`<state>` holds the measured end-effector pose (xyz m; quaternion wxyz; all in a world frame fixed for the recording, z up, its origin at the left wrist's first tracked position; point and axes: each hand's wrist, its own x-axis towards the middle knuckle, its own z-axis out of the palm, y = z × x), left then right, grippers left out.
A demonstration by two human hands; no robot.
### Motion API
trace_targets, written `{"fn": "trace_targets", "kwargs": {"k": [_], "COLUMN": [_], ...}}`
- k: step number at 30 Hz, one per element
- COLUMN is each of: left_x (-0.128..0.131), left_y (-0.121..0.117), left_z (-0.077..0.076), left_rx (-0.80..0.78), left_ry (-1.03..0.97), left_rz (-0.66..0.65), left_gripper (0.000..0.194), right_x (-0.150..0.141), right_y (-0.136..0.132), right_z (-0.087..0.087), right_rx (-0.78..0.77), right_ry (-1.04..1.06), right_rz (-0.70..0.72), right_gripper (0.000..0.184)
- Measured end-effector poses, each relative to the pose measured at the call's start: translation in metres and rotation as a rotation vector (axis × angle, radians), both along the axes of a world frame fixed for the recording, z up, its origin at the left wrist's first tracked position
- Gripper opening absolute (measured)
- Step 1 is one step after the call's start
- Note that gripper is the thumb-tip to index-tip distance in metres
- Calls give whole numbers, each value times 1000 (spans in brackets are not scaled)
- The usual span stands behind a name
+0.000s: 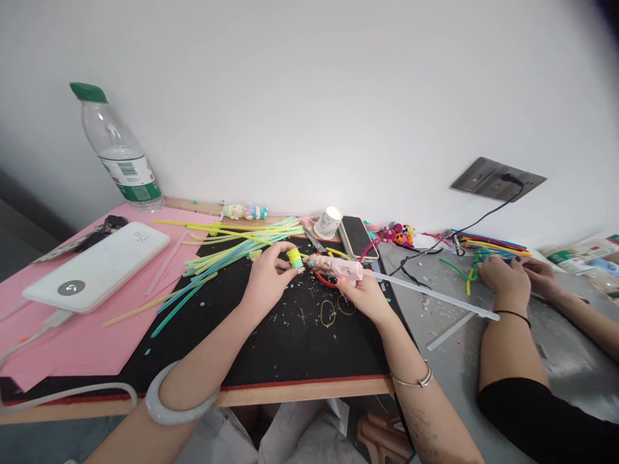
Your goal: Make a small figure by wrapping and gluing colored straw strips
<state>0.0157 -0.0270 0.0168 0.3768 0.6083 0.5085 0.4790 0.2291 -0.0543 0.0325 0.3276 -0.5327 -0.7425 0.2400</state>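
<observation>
Between the thumb and fingers of my left hand (271, 274) is a small yellow and teal piece made of fuzzy stems (294, 258). My right hand (368, 295) is wrapped round a pale pink hot glue gun (341, 267), whose nozzle points left, close to the piece. A long translucent glue stick (430, 293) sticks out of the gun's back end to the right. Whether the nozzle touches the piece I cannot tell. Behind my left hand, yellow, green and blue pipe cleaners (232, 248) are spread over the black mat (290, 348).
At left lie a white power bank (106, 264) and pink sheets (82, 348), with a bottle (120, 154) behind. A paper cup (328, 222), scissors (314, 240) and a phone (356, 236) stand or lie at the back. On the right, another person's hands (505, 280) work near a loose glue stick (449, 332).
</observation>
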Motion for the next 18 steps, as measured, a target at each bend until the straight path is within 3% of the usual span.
{"fn": "trace_targets", "kwargs": {"k": [18], "left_x": [0], "left_y": [-1], "left_z": [0], "left_rx": [-62], "left_ry": [-133], "left_rz": [-57], "left_gripper": [37], "right_x": [3], "right_y": [0], "right_z": [-1], "right_rx": [-96], "right_ry": [112], "right_rz": [37], "right_gripper": [39]}}
